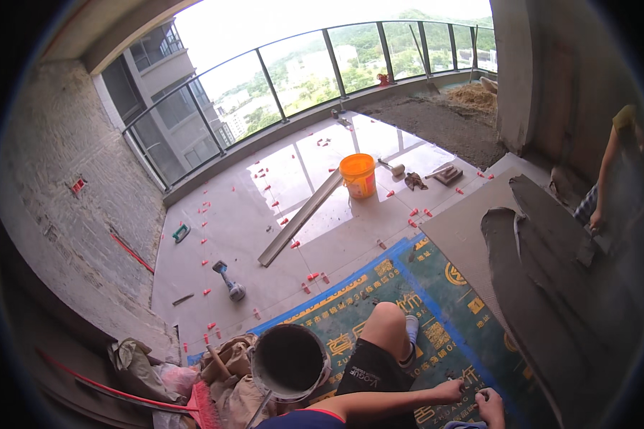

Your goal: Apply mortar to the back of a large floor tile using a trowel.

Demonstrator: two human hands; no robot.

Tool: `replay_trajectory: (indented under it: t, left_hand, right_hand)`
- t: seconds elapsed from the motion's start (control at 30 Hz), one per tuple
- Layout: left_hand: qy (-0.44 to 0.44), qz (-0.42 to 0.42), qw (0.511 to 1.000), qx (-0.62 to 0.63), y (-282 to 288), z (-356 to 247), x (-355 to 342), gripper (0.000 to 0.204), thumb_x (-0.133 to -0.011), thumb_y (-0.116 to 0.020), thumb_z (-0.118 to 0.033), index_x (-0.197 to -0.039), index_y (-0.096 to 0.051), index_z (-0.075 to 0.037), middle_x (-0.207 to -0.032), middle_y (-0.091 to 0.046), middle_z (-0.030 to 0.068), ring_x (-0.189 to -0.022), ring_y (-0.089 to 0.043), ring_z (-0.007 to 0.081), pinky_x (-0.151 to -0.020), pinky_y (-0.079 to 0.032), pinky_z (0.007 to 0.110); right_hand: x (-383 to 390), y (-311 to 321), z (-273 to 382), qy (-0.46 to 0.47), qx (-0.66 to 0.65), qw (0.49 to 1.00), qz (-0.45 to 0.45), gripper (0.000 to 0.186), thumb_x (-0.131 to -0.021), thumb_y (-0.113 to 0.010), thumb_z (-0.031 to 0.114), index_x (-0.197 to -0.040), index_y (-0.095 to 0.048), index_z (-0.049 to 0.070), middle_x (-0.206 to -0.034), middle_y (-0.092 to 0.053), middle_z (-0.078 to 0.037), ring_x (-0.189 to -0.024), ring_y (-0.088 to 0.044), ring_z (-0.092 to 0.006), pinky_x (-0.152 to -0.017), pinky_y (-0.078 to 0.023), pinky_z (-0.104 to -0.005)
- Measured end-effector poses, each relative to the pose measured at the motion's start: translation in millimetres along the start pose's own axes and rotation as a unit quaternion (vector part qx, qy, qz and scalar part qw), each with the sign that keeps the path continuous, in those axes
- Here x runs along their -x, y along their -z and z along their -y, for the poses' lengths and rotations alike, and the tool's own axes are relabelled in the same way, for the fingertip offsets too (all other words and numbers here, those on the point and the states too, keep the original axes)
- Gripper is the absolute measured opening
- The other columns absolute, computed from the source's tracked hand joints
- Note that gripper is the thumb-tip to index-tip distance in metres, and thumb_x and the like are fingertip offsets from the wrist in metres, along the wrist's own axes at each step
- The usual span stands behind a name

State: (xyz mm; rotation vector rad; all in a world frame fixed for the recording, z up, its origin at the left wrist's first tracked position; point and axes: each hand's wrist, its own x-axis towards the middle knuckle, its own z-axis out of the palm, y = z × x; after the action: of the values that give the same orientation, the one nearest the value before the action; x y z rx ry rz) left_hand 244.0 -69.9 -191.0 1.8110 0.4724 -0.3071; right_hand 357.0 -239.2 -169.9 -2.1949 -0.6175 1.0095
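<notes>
At the bottom, my left hand [448, 392] is closed, fingers curled, just left of my right hand [489, 406], which is also curled; I cannot make out what, if anything, either holds. Both are over a green protective sheet [444, 300] with blue tape, beside my bent knee [383, 322]. A grey bucket [322, 372] with dark contents stands left of my leg. To my right lies a large slab [458, 222] spread with grey adhesive [544, 279]. A co-worker's hand [597, 220] holds a trowel [590, 249] over it.
Tiled floor [222, 207] with red clips holds an orange bucket [358, 184], a long metal bar [300, 218], a drill [229, 282] and tools. A broom [200, 404] and bags [132, 368] lie lower left. Glass railing [300, 71], sand [472, 96] and walls [86, 179] bound the space.
</notes>
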Motion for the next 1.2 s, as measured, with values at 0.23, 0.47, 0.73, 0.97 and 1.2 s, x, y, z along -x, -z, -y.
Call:
replay_trajectory:
  t: [0.23,0.47,0.73,0.97,1.2]
  left_hand:
    - [0.067,0.239,0.968,-0.039,-34,41,-7,0.036,-0.063,-0.060,-0.009,-0.097,-0.060,0.003,-0.081,-0.065,0.0148,-0.083,-0.063,0.0263,-0.070,-0.049,0.035]
    - [-0.009,0.229,0.966,0.117,-39,47,-13,0.030,-0.077,-0.061,-0.021,-0.095,-0.061,0.003,-0.082,-0.063,0.0074,-0.078,-0.057,0.0146,-0.070,-0.045,0.032]
    - [0.006,0.297,0.927,0.229,-41,38,-10,0.014,-0.079,-0.058,-0.016,-0.085,-0.058,-0.003,-0.072,-0.053,-0.0017,-0.065,-0.046,0.0090,-0.057,-0.039,0.027]
    - [0.025,0.211,0.958,0.193,-30,8,5,0.033,-0.075,-0.055,-0.009,-0.106,-0.050,0.002,-0.071,-0.060,0.0058,-0.069,-0.061,0.0175,-0.058,-0.046,0.034]
    - [-0.207,0.130,0.952,-0.185,3,-40,42,0.075,-0.069,-0.057,-0.004,-0.136,-0.025,0.006,-0.078,-0.062,0.0223,-0.078,-0.061,0.0412,-0.066,-0.048,0.044]
  right_hand:
    - [33,-17,33,0.003,0.027,0.999,0.017,0.030,-0.085,-0.060,0.031,-0.103,-0.056,0.007,-0.089,-0.063,-0.018,-0.083,-0.063,-0.0302,-0.071,-0.048,-0.0381]
    - [40,-32,43,-0.010,0.060,0.996,0.066,0.030,-0.086,-0.058,0.028,-0.103,-0.052,0.004,-0.087,-0.061,-0.021,-0.079,-0.060,-0.0322,-0.072,-0.047,-0.0400]
    - [29,-36,25,0.069,0.056,0.996,0.023,0.020,-0.085,-0.058,0.021,-0.094,-0.052,0.004,-0.082,-0.059,-0.018,-0.076,-0.058,-0.0288,-0.070,-0.046,-0.0384]
    - [21,-35,12,0.071,0.105,0.992,-0.013,0.022,-0.084,-0.058,0.024,-0.094,-0.055,0.004,-0.083,-0.061,-0.020,-0.078,-0.060,-0.0312,-0.070,-0.047,-0.0398]
    - [-3,-33,-54,0.057,0.080,0.994,-0.050,0.028,-0.079,-0.067,0.027,-0.095,-0.059,0.004,-0.083,-0.064,-0.017,-0.078,-0.061,-0.0302,-0.072,-0.048,-0.0401]
